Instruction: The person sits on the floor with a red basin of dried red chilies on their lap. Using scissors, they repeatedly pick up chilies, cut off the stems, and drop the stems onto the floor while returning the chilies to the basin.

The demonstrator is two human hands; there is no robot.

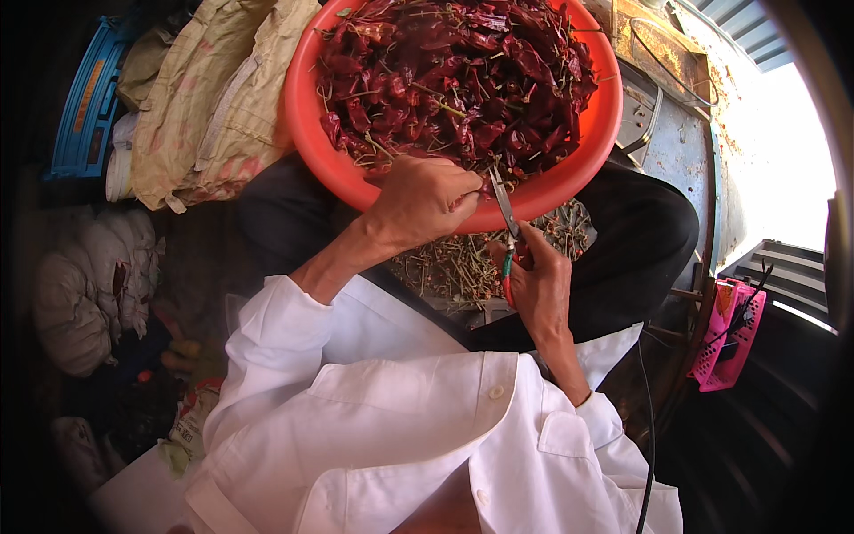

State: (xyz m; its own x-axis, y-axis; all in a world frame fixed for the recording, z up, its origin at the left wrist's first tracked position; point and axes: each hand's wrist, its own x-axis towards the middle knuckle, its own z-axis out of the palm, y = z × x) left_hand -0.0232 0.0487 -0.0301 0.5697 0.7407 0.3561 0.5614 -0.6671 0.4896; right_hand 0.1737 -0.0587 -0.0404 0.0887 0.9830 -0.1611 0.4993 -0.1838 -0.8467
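A large red plastic basin (596,175) sits before me, heaped with dried red chilli peppers (454,87), many with stems. Over its near rim, my left hand (423,200) is closed around a dried chilli (458,202), mostly hidden by the fingers. My right hand (544,274) holds a pair of scissors (505,203) with red and green wrapped handles. The blades point up into the basin, just right of my left fingertips, and look slightly parted. Below the rim, between my legs, lies a pile of cut stems (454,270).
A woven sack (193,100) leans at the basin's left, with a blue plastic crate (83,100) beyond it. Stuffed white bags (100,280) lie at far left. A pink perforated basket (727,337) hangs at right, near a metal surface (680,160). A black cable (647,427) runs down my right side.
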